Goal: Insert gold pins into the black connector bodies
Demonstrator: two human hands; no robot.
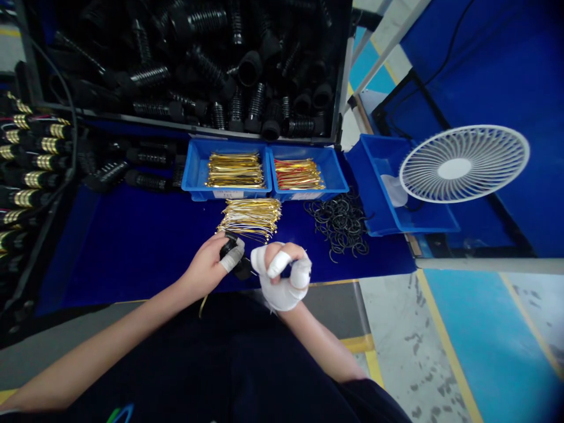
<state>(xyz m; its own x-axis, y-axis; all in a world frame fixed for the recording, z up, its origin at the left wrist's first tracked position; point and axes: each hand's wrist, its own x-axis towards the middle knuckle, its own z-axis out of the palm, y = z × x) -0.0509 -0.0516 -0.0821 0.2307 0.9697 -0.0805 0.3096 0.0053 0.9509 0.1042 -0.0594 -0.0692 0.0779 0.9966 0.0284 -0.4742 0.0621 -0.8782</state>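
My left hand (215, 258), with tape round the thumb, is wrapped round a black cylindrical part (241, 268) at the table's front edge. A thin yellowish wire end (203, 305) hangs below that hand. Just to the right, my right hand (284, 273) wears a white partial glove with some fingers wrapped. Its fingers are curled into a pinch, and what they hold, if anything, cannot be made out. Beyond both hands lies a bundle of gold and white wires (250, 217) on the blue table.
Two blue bins (192, 170) (337, 170) hold gold wires and red-yellow wires. Black rings (341, 223) lie in a pile at right. Behind stands a large crate (176, 121) of black spring-like parts. A white fan (462, 164) stands by another blue bin (383, 202). Gold-banded parts (37, 161) fill the left.
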